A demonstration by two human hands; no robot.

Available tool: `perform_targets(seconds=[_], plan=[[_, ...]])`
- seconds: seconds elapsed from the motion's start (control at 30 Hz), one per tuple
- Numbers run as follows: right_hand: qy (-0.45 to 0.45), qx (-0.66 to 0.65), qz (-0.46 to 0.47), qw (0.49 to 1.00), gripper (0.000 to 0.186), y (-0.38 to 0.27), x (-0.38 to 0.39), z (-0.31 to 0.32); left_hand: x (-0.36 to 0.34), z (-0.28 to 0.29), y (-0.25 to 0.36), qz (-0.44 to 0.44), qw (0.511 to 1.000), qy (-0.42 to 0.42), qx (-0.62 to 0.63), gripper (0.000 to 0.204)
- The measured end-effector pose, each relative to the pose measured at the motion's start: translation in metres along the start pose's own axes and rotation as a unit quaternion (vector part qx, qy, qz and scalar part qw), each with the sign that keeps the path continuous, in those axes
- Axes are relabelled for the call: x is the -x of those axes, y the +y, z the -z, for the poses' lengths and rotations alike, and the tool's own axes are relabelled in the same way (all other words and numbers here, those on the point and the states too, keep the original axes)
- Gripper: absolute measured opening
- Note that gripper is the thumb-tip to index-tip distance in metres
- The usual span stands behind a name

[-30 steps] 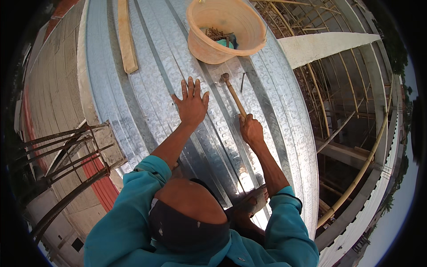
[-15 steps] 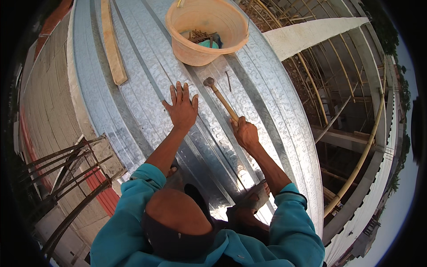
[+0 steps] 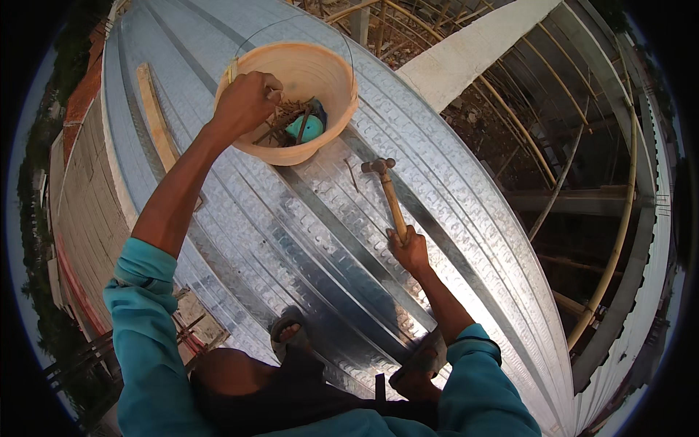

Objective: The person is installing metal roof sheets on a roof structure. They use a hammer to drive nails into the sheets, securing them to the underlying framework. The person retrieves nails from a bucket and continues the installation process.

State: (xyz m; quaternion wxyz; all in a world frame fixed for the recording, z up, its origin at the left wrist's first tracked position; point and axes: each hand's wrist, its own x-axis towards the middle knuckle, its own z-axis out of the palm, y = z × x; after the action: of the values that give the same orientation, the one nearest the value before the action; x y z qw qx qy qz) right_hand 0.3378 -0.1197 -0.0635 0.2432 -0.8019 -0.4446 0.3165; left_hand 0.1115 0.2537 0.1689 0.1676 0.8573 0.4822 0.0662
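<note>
My left hand (image 3: 250,100) is over the near left side of a peach plastic bucket (image 3: 290,155), fingers curled together; what they hold, if anything, is hidden. In the bucket lie several rusty brown nails or thin rods (image 3: 279,125) and a rounded teal thing (image 3: 307,130). My right hand (image 3: 410,250) is wrapped around the wooden handle of a hammer (image 3: 394,205). Its dark metal head is just above or on the metal sheet, which I cannot tell apart. Between hammer and bucket a single long nail (image 3: 352,177) lies on the sheet.
The ribbed shiny metal sheeting (image 3: 306,218) curves away under me. A wooden batten (image 3: 156,116) lies to the left. Rebar (image 3: 80,357) sticks out at lower left. Beyond the right edge is a drop with bamboo poles (image 3: 611,269) and a pale concrete beam (image 3: 473,51).
My left hand has lifted off the metal sheet and reached up to the bucket, its fingers now curled. My right hand still grips the hammer, which has turned slightly. The view has shifted.
</note>
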Motion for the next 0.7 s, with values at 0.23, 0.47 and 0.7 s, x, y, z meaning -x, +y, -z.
perform_targets(seconds=[0.23, 0.47, 0.7], plan=[[0.067, 0.012, 0.029, 0.997, 0.036, 0.004, -0.005, -0.015, -0.073, -0.06, -0.031, -0.051, 0.98, -0.179, -0.075, 0.036], [0.061, 0.028, 0.022, 0.997, 0.037, 0.01, -0.01, -0.015, -0.1, -0.076, -0.049, -0.029, 0.952, -0.228, -0.201, 0.031], [0.062, 0.027, 0.028, 0.997, 0.036, 0.013, -0.009, -0.016, -0.104, -0.112, -0.083, -0.029, 0.922, -0.301, -0.244, 0.031]])
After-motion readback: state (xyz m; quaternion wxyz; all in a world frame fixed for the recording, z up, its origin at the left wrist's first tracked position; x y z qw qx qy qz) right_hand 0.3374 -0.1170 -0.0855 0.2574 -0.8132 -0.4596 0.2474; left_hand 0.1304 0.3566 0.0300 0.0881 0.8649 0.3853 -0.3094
